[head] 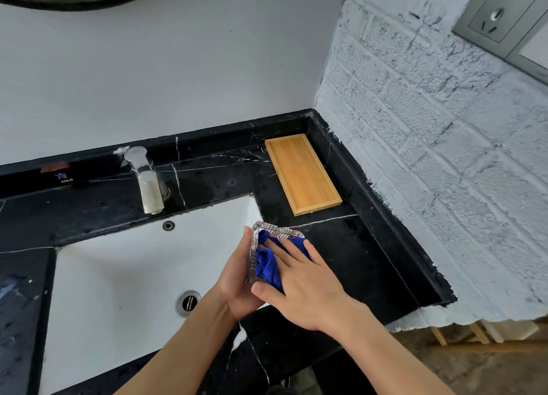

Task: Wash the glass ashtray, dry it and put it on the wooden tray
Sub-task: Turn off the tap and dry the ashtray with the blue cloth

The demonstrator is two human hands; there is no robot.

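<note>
Altogether, hands: two, both bare, meeting over the right edge of the sink.
Left hand (237, 279): cups the glass ashtray from the left and beneath; its fingers are hidden behind the glass, so whether they are spread cannot be told.
Right hand (308, 288): lies flat on the blue cloth, fingers (286, 248) slightly spread and pressing it into the ashtray's hollow, thumb along the near rim.
Glass ashtray (268, 228): one, clear with a ribbed rim, tilted, held off the counter between sink and worktop.
Blue cloth (267, 265): one, bunched inside the ashtray.
Wooden tray (302, 174): one, rectangular, lying on the black marble counter (355, 246) in the back right corner, well apart from the hands.
Sink (124, 270): one white basin, with one drain (188, 302) and one overflow hole (168, 225).
Faucet (146, 181): one, metal, behind the basin.
Wall socket (501, 15): one grey plate on the white brick wall at upper right.
</note>
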